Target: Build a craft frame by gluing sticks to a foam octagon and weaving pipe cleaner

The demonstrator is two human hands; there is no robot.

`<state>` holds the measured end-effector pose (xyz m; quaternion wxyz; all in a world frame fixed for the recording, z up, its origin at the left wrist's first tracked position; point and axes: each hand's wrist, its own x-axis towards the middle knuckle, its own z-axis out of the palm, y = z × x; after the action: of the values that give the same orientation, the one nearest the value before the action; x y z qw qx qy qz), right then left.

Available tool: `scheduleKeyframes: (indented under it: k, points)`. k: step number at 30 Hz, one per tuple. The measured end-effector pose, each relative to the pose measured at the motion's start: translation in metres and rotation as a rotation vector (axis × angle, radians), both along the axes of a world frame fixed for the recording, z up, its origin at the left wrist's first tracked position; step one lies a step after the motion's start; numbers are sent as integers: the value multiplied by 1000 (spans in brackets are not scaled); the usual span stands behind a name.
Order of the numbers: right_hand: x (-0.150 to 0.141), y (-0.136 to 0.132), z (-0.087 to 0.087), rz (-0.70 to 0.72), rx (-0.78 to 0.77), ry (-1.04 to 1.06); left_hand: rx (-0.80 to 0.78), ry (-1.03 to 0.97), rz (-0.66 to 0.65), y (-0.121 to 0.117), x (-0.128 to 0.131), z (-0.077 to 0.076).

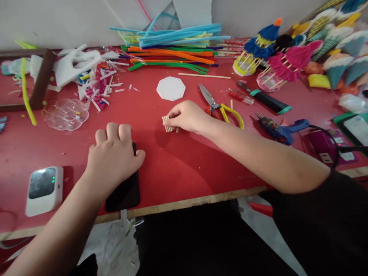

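My right hand (pixel 184 117) pinches a small row of short wooden sticks (pixel 167 123) between thumb and fingers, just above the red tabletop. Beyond it lies a white octagonal foam piece (pixel 171 88) with small holes along its rim. My left hand (pixel 112 153) hovers over or rests on a black phone (pixel 123 195); which of these I cannot tell. Its fingers bend downward with the tips hidden, the thumb is spread away, and no held object shows. To the right of my right hand are yellow-handled pliers or cutters (pixel 212 99), and a long thin stick (pixel 204 76) lies farther back.
Pipe cleaners (pixel 172 53) are piled along the wall. Foam scraps (pixel 97 84) and a clear flower-shaped tray (pixel 67 115) lie left, with a white device (pixel 44 189) nearer. Right are a utility knife (pixel 271 101), a corded glue gun (pixel 284 130) and stick-framed crafts (pixel 290 65).
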<state>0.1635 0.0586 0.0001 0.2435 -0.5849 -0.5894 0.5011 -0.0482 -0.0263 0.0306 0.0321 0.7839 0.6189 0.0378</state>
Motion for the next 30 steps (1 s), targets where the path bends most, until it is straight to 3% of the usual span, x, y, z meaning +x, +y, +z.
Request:
scheduleKeyframes:
  k: [3,11,15,21,23,26,30]
  points:
    - [-6,16,-6,41,46,22,32,158,-36,9,19,5]
    - [-13,15,0,75,199,-123,32,-105,-262,41,37,-23]
    - [-8,11,-2,77,279,-112,16,-174,-254,47,36,-33]
    - [-6,13,-10,7,193,51,66,-263,-222,54,32,-41]
    - [-6,13,-10,-21,147,133,77,-367,-187,54,31,-42]
    - [-5,9,-7,-42,99,285,-33,-726,-53,51,31,-38]
    - [-7,-8,1,37,193,380,-228,-1135,98,47,31,-30]
